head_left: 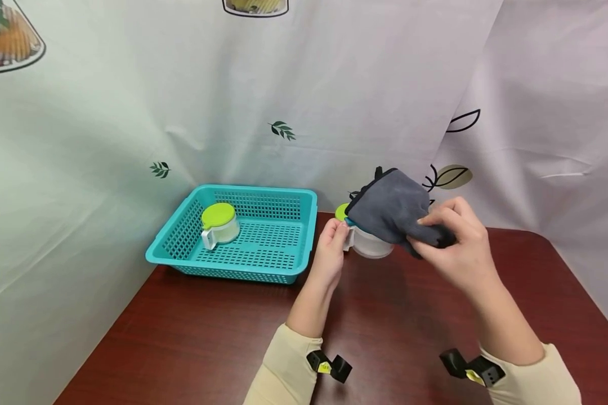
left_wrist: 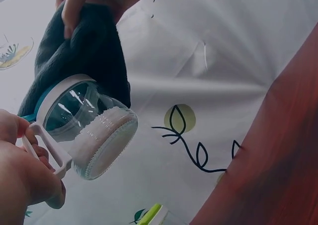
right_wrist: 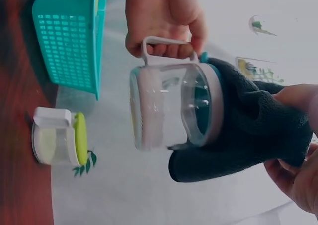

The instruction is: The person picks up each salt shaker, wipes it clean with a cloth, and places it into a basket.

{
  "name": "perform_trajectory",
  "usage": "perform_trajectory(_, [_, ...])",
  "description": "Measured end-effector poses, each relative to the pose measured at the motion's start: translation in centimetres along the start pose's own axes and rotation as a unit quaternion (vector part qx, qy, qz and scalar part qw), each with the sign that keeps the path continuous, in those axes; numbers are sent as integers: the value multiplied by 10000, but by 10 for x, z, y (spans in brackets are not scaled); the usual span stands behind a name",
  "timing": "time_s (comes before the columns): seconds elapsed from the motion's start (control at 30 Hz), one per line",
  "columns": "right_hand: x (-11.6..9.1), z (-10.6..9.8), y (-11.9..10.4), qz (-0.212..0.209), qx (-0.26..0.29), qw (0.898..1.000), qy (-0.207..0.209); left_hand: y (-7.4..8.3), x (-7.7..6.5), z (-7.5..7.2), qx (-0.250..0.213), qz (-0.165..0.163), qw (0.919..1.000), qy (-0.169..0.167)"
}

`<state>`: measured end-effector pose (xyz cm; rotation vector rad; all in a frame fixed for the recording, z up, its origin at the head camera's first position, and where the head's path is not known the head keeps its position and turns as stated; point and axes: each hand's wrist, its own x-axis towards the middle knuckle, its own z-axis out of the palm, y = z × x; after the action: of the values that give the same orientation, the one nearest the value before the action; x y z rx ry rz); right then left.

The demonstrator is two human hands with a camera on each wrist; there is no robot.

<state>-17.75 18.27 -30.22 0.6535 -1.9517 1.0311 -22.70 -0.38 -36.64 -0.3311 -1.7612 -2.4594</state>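
My left hand (head_left: pixel 329 247) grips the white handle (left_wrist: pixel 58 153) of a clear seasoning jar (left_wrist: pixel 99 135) with pale contents at its base. The jar is held tilted above the table, and its teal lid is mostly hidden under a dark grey cloth (head_left: pixel 392 205). With thumb and fingers, my right hand (head_left: pixel 461 247) pinches the bunched cloth, which drapes over the lid end of the jar. Behind the held jar, a second seasoning jar (right_wrist: pixel 57 143) with a green lid stands upright on the table, partly hidden in the head view.
A teal plastic basket (head_left: pixel 233 273) stands at the back left of the dark red table (head_left: pixel 223 326). Inside it sits another green-lidded jar (head_left: pixel 222 225), toward its left side. A pale printed curtain (head_left: pixel 334 95) hangs behind the table and along its sides.
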Motion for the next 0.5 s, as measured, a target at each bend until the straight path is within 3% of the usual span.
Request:
perform_trajectory(0.33, [-5,-20,2,136,-58,9998,156,6,2,-6,1,-31,10000,-35])
perform_trajectory(0.5, [-5,-25,3,220,45,9989,410,10,1,-7,8,148,9999,-81])
